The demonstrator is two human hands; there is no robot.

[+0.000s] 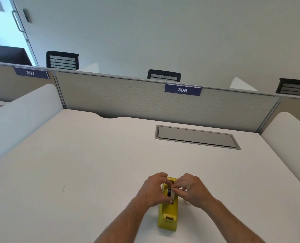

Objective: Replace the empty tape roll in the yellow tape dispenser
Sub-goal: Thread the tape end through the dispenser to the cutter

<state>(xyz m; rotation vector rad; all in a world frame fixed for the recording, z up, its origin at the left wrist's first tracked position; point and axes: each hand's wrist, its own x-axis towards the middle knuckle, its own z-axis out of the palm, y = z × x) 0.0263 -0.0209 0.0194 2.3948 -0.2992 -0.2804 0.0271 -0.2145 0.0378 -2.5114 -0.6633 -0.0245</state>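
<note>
The yellow tape dispenser (168, 215) stands on the white desk (93, 163) near the front, its cutter end toward me. A tape roll (170, 192) with a dark hub sits upright in the dispenser's slot. My left hand (153, 189) curls round the dispenser's left side, with the thumb at the roll's near edge. My right hand (191, 189) pinches the roll from the right with its fingertips. Both hands hide most of the slot and the roll's sides.
A grey cable hatch (196, 136) lies flush in the desk at the back right. A grey partition (163, 102) labelled 306 closes the far edge, and white side screens (19, 118) flank the desk. Something small and pale (185, 200) lies just under my right hand.
</note>
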